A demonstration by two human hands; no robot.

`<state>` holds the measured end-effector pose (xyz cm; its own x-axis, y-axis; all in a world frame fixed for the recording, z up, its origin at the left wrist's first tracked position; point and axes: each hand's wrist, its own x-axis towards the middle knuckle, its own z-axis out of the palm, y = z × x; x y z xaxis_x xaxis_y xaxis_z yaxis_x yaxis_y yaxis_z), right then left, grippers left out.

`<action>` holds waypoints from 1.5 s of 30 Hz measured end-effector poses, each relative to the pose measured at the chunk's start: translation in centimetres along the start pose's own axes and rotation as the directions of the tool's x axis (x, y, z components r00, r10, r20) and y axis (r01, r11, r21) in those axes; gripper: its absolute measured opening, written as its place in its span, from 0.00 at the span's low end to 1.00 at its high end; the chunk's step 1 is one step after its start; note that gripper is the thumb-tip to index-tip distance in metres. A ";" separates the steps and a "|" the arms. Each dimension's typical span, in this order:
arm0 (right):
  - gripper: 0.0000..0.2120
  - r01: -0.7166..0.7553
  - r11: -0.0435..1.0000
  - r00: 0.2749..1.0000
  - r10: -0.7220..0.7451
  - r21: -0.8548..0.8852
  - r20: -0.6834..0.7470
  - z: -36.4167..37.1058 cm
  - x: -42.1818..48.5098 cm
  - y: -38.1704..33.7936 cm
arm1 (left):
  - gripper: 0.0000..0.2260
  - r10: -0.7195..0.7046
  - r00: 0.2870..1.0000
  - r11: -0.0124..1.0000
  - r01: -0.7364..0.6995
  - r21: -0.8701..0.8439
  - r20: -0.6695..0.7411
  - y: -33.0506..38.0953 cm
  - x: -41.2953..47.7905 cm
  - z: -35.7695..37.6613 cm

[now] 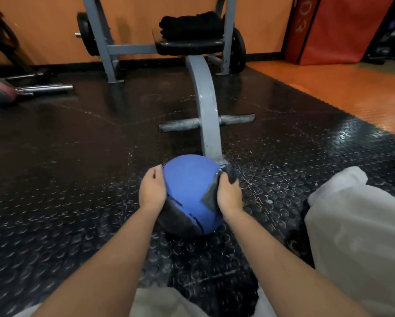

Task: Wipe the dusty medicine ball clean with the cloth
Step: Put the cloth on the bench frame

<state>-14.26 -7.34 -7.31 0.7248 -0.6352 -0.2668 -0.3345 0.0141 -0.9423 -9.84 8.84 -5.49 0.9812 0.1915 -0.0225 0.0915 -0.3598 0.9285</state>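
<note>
A blue and dark grey medicine ball (pixel 189 191) sits on the black studded floor mat just in front of me. My left hand (pixel 152 189) lies against the ball's left side, fingers curved round it. My right hand (pixel 229 195) grips a dark grey cloth (pixel 211 197) and presses it against the ball's right side. Part of the cloth sticks out above my fingers.
A grey steel bench frame (pixel 206 106) stands right behind the ball, its foot bar (pixel 205 122) lying crosswise. A black folded towel (pixel 190 25) lies on its seat pad. Bars (pixel 45 89) lie at far left. My light trouser leg (pixel 356 236) is at right.
</note>
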 end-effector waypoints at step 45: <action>0.18 0.738 0.330 0.624 -0.665 -0.588 0.410 17.4 23.3 -15.4 | 0.18 -0.143 0.719 0.889 -0.209 0.408 0.680 6.9 22.6 3.3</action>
<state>18.24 -8.92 -2.52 0.9218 -0.0891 0.3773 0.0706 -0.9184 -0.3893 13.50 7.62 -0.83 0.8076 -0.4323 -0.4011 -0.0547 -0.7321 0.6790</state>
